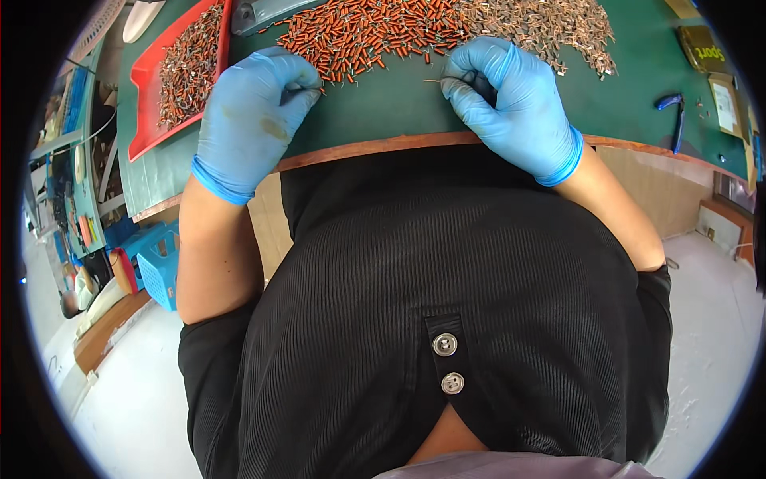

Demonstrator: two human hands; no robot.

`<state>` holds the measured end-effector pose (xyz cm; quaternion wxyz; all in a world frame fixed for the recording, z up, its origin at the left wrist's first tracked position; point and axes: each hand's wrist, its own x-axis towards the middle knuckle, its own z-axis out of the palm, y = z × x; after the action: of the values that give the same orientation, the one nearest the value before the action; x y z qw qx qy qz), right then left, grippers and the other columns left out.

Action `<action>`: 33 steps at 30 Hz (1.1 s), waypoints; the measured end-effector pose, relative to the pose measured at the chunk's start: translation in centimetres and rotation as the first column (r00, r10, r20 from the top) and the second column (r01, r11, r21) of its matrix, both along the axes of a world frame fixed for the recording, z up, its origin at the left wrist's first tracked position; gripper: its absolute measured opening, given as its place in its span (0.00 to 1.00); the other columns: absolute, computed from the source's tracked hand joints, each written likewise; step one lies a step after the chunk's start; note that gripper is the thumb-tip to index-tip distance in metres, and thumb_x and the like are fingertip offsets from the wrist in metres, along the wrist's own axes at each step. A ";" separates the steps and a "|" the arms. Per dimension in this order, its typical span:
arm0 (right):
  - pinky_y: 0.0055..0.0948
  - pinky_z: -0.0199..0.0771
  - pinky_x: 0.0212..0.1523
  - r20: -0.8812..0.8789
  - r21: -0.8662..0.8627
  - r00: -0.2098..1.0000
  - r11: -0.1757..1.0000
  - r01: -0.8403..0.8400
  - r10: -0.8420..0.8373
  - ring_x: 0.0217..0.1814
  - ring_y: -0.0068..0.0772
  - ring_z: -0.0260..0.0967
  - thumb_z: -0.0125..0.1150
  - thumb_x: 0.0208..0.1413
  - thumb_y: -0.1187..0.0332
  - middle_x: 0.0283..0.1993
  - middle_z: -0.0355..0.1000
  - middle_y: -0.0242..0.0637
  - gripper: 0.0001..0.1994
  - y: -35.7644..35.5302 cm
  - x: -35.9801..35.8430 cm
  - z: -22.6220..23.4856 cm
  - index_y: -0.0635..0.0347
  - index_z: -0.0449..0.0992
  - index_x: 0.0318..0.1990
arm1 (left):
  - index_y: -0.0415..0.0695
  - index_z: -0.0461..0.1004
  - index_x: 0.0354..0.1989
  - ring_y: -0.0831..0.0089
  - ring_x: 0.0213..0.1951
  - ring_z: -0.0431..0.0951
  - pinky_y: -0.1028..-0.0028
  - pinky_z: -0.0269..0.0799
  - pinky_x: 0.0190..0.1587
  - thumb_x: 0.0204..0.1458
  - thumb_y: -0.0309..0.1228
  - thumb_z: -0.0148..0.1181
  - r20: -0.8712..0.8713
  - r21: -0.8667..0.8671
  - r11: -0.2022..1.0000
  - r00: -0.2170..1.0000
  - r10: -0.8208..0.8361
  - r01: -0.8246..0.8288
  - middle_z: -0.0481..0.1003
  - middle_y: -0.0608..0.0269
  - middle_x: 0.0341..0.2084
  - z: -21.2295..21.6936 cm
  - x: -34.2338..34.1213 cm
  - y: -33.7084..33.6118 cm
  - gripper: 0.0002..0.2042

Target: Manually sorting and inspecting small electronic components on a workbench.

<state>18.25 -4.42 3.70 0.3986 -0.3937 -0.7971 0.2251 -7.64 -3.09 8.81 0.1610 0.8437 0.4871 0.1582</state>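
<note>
thumb + finger of the stained, blue-gloved left hand [251,120] are pinched tog. beside a heap of small orange-red cylinders w/ wire leads [367,36]; whether one is gripped can't be told. a thin copper-coloured wire [432,81] is held in the fingertips of the blue-gloved right hand [519,100], pointed left over the green tabletop [367,112]. mixed bits are held in a red plastic tray [145,100], far left. pale lettering is printed on an olive-green packet [700,48], upper rt.
</note>
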 end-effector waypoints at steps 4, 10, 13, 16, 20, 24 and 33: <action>0.24 0.64 0.26 0.007 0.002 1.000 1.000 -0.002 0.002 0.22 0.25 0.59 0.61 0.48 0.78 0.24 0.63 0.32 0.04 0.0 0.0 0.1 0.61 0.71 0.29 | 0.40 0.74 0.28 0.59 0.29 0.74 0.68 0.70 0.32 0.40 0.21 0.63 -0.055 0.050 0.996 0.996 -0.069 0.072 0.72 0.56 0.25 -0.6 -0.3 0.3 0.06; 0.23 0.65 0.27 -0.015 -0.004 1.000 1.000 -0.015 0.015 0.23 0.25 0.61 0.61 0.49 0.79 0.25 0.64 0.33 0.04 0.0 -0.2 0.0 0.62 0.72 0.30 | 0.41 0.73 0.29 0.60 0.28 0.74 0.69 0.71 0.32 0.41 0.22 0.61 -0.142 0.054 0.986 0.979 -0.147 0.156 0.72 0.56 0.24 -0.3 -1.0 0.9 0.06; 0.21 0.68 0.32 -0.079 -0.026 0.996 0.998 -0.054 0.052 0.28 0.22 0.63 0.59 0.52 0.79 0.29 0.67 0.32 0.03 0.1 -0.5 0.1 0.63 0.72 0.34 | 0.40 0.73 0.30 0.68 0.27 0.75 0.72 0.70 0.32 0.43 0.22 0.61 0.070 0.022 0.996 0.994 -0.083 0.082 0.72 0.59 0.24 0.2 -0.4 1.2 0.06; 0.19 0.68 0.45 -0.338 -0.299 0.935 0.929 -0.218 0.111 0.40 0.17 0.65 0.54 0.57 0.79 0.37 0.69 0.29 0.06 0.4 -1.7 0.7 0.64 0.71 0.42 | 0.38 0.72 0.33 0.76 0.31 0.72 0.79 0.68 0.36 0.50 0.20 0.55 0.363 -0.181 0.983 0.931 0.049 0.018 0.73 0.63 0.29 0.3 1.0 1.3 0.03; 0.21 0.68 0.48 -0.548 -0.223 0.829 0.935 -0.275 0.113 0.43 0.19 0.66 0.53 0.58 0.79 0.38 0.69 0.32 0.07 0.8 -3.7 2.1 0.65 0.69 0.44 | 0.37 0.73 0.40 0.77 0.30 0.75 0.78 0.71 0.35 0.53 0.24 0.58 0.809 -0.503 0.819 0.483 0.334 0.276 0.76 0.64 0.29 -0.1 2.8 0.6 0.08; 0.21 0.70 0.45 -0.515 -0.198 0.856 0.964 -0.179 0.053 0.41 0.20 0.67 0.52 0.58 0.79 0.38 0.69 0.33 0.07 1.2 -4.2 2.7 0.66 0.68 0.44 | 0.37 0.73 0.42 0.75 0.30 0.75 0.77 0.71 0.35 0.52 0.24 0.59 0.815 -0.577 0.707 0.351 0.461 0.410 0.77 0.60 0.31 -0.3 3.3 0.7 0.09; 0.36 0.72 0.32 -0.463 0.006 0.875 0.987 0.163 -0.142 0.31 0.50 0.71 0.57 0.50 0.80 0.28 0.70 0.48 0.05 3.2 -4.7 2.7 0.65 0.68 0.34 | 0.36 0.72 0.41 0.74 0.29 0.75 0.76 0.71 0.33 0.51 0.22 0.59 0.844 -0.527 0.789 0.301 0.444 0.316 0.76 0.59 0.30 -0.2 5.4 1.6 0.09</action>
<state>13.54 -1.17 6.39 0.6015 -0.3814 -0.6511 0.2621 -2.25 -1.51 8.64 0.6711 0.4576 0.3526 0.4646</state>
